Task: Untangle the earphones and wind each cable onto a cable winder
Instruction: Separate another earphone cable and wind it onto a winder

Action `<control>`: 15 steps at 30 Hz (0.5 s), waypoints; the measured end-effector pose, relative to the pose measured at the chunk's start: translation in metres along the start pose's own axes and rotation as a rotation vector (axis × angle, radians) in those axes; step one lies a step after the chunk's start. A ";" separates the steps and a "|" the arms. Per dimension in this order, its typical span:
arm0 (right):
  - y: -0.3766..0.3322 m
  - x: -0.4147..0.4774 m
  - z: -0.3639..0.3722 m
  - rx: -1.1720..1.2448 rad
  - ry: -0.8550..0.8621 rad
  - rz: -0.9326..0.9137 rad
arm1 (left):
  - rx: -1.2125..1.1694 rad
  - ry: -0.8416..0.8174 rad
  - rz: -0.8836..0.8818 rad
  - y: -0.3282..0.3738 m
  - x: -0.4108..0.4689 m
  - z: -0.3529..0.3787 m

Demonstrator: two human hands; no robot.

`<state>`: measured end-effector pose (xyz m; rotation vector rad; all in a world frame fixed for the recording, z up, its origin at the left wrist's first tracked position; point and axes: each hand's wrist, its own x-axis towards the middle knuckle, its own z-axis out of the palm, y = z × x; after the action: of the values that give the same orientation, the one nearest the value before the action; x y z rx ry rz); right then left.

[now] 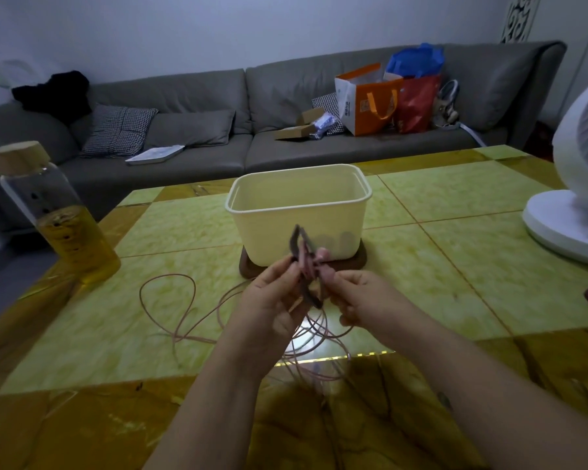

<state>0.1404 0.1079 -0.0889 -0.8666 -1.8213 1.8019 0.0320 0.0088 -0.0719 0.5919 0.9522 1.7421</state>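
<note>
I hold the dark cable winder [298, 244] upright between both hands, just on the near side of the cream box [299, 215]. My left hand [272, 295] has its fingers curled round the winder's left edge. My right hand [364, 296] pinches the pink cable [167, 275] against it. The rest of the cable lies in loose loops on the table [455, 198], left of and nearer than my hands.

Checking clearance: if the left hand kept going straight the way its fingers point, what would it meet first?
The left hand points away toward the cream tub; beyond the winder it pinches, the tub's near wall probably comes first; depth is unclear.
</note>
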 end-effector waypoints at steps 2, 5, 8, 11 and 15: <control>0.000 -0.001 0.007 -0.095 -0.007 -0.069 | -0.079 0.048 -0.018 0.001 0.001 -0.002; -0.002 -0.005 0.014 -0.371 -0.053 -0.206 | -0.207 0.131 -0.061 0.001 0.005 -0.006; -0.003 -0.008 0.018 -0.627 -0.101 -0.332 | -0.340 0.191 -0.067 0.002 0.008 -0.010; -0.007 -0.010 0.016 -0.724 -0.104 -0.385 | -0.350 0.233 -0.055 0.003 0.010 -0.014; -0.016 -0.015 0.009 -0.953 -0.106 -0.475 | -0.143 0.276 0.019 -0.003 0.011 -0.013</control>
<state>0.1435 0.0917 -0.0722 -0.5319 -2.6954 0.6516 0.0199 0.0152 -0.0817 0.2722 1.0016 1.9238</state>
